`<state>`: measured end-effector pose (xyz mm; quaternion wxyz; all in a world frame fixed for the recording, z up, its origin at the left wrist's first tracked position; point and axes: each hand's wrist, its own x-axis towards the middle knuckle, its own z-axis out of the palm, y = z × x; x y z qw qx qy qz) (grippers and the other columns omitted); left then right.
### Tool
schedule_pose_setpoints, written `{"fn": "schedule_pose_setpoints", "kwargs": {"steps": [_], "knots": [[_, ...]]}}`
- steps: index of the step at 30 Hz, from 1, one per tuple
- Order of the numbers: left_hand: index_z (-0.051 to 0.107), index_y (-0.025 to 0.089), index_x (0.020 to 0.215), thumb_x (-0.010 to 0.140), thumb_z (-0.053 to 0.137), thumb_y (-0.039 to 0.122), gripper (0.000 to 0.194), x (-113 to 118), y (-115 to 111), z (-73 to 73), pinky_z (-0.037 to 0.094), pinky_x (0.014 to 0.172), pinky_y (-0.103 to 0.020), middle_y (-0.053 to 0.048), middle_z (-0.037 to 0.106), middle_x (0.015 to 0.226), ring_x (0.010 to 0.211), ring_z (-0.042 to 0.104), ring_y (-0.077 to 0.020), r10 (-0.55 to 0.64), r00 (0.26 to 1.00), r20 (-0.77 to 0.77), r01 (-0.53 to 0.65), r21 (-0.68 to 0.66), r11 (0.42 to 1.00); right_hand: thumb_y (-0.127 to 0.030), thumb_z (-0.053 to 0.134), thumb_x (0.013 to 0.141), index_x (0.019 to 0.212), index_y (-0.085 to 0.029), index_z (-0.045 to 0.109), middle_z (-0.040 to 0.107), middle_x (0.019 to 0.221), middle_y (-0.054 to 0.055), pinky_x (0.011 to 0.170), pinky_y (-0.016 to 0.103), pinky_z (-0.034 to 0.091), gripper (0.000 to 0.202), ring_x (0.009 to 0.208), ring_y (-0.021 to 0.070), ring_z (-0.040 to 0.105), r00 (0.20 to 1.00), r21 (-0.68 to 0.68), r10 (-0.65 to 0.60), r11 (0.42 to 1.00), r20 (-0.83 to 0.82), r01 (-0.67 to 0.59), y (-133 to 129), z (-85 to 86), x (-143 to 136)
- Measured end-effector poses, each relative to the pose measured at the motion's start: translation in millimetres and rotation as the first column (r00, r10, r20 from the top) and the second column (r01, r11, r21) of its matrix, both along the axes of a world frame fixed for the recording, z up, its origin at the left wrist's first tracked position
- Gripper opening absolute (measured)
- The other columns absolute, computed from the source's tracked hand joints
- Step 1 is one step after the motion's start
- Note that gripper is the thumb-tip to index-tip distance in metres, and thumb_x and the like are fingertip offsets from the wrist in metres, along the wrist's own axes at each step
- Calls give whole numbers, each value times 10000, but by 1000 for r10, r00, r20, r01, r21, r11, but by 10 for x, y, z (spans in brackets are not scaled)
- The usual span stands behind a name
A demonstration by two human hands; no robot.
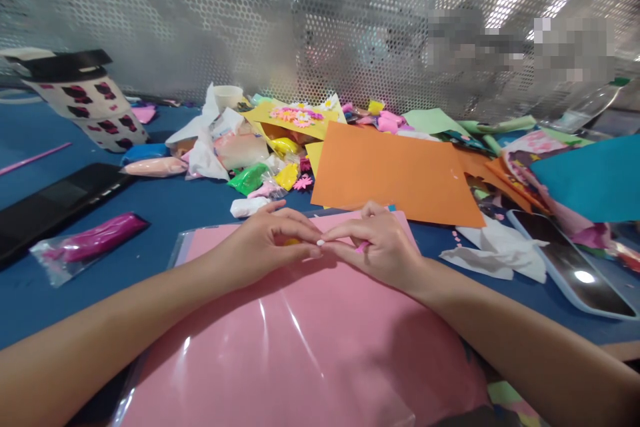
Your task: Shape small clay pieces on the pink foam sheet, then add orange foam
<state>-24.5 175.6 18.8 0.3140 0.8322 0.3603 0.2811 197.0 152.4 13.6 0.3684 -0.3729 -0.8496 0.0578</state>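
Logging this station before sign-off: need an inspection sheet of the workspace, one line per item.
Surface: blue table; pink sheet with glossy clear plastic under the hands.
Job's things: small white piece at the fingertips; pink bit at the right hand.
Clutter: orange sheet ahead; magenta packet and patterned cup left; crumpled tissue and phone right.
Hands: left hand and right hand, bare, fingertips meeting at the white piece; cannot tell which grips it.
Cables: none identifiable; pale loop at far left, unclear.
Surroundings: perforated metal screen behind the table.
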Motion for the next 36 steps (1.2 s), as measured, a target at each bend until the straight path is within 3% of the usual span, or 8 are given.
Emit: {"fn": "schedule_pose_setpoints", "kwargs": {"steps": [5,9,11,14,19,25,29,36], "knots": [[770,312,806,869,608,426,207,23,-18,44,218,1157,-557,31,751,915,955,665,-189,13,999,-32,-14,-11,1000,-330,744,833,856,-250,781,764,716,-51,610,264,348,92,486,86,345,999,33,50,998,-17,-50,16,-3,-7],[730,309,1024,869,635,446,228,0,-22,42,214,1156,-524,21,748,1001,1005,653,-192,43,991,-124,-25,143,989,-347,708,860,839,-258,781,761,709,-31,626,268,374,116,520,90,464,997,7,30,1000,-70,-30,12,5,-1],[706,306,1078,884,629,438,247,-15,-24,41,186,1162,-505,24,750,999,996,648,-183,78,986,-145,-34,289,957,-337,689,873,830,-268,782,766,740,-25,639,272,389,123,551,94,505,995,-26,12,1000,-97,-14,5,20,1],[733,304,950,926,584,396,177,-25,-28,44,158,1170,-445,48,751,884,907,651,-155,111,987,-119,-41,477,878,-313,697,865,803,-267,784,753,692,-30,614,266,387,116,544,96,480,993,-78,0,997,-122,-10,-6,46,-6],[750,333,837,946,563,373,221,-11,-27,43,162,1169,-391,72,738,768,814,643,-135,110,987,-120,-12,622,783,-390,694,859,810,-261,789,719,622,-21,571,254,374,167,536,99,455,992,-104,-16,995,-128,2,-15,55,-30],[749,322,847,933,573,363,200,-12,-60,74,158,1172,-430,59,743,791,821,654,-146,89,991,-104,-15,561,827,-365,657,895,795,-243,773,709,598,-33,602,270,384,195,496,80,451,987,-25,48,998,-152,-53,-9,33,-24],[743,311,958,872,659,425,166,-23,-97,87,165,1163,-477,39,758,892,865,668,-165,68,997,-47,-42,419,907,-345,629,921,830,-249,765,769,743,-18,635,289,392,190,502,71,489,984,19,87,996,-152,-85,1,7,-6],[753,332,812,845,660,428,137,6,-89,69,150,1174,-515,71,760,887,871,674,-157,83,996,-25,-78,167,983,-331,724,853,824,-239,768,756,678,-39,639,273,383,106,499,72,501,993,64,67,996,-98,-61,24,-4,-13]]}}
